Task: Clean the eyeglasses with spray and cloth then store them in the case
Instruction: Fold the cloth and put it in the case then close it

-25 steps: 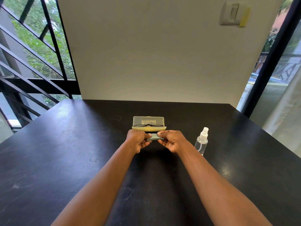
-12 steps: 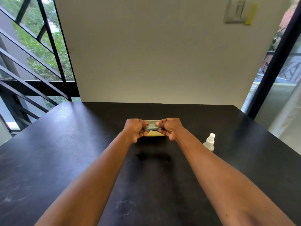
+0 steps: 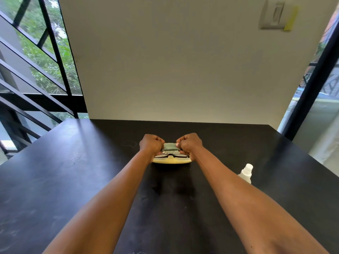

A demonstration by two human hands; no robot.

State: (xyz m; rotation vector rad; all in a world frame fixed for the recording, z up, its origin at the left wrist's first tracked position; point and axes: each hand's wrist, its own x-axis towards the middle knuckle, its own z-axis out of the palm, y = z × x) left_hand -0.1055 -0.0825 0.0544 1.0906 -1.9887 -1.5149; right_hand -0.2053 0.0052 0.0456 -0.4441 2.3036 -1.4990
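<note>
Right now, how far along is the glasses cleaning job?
Nearly finished, it seems. The eyeglasses already lie in the open yellow case, and the spray bottle stands aside on the table. In hand: the left hand and right hand hold the folded green cloth between them, just above the glasses. Left: lay the cloth in, perhaps, and close the case.

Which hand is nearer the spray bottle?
Right. The right hand grips the cloth over the case, up-left of the spray bottle; the left hand grips the cloth's other end, farther away.
</note>
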